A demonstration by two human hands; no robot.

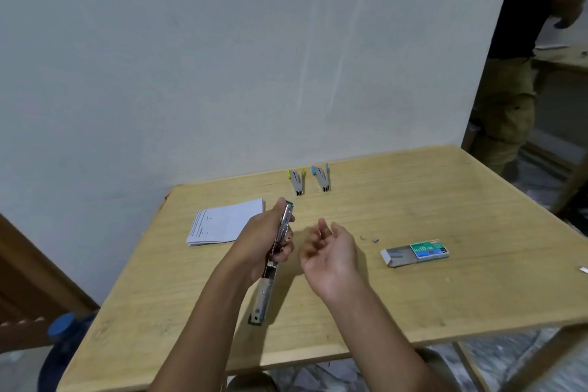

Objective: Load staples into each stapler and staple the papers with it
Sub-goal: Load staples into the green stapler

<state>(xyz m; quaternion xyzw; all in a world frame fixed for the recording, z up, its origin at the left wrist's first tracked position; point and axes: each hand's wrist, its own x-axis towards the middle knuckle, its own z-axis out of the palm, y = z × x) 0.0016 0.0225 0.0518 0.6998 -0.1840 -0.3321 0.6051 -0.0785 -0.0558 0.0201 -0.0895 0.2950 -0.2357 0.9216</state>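
Observation:
My left hand (264, 239) grips a green stapler (269, 283) swung wide open, its metal magazine pointing toward me and its top arm pointing away. My right hand (331, 251) hovers just right of it, palm up, fingers loosely curled, holding nothing that I can see. A stack of papers (222, 223) lies left of my hands. The staple box (416, 253) lies slid open on the right, with two small staple pieces (370, 238) between it and my right hand. A yellow stapler (297, 181) and a blue stapler (322, 178) lie at the far edge.
The wooden table (413, 312) stands against a pale wall. A blue-capped water jug (63, 337) sits on the floor at left. A person (521, 57) stands at the far right beside another table. A small white scrap (584, 269) lies at the right edge.

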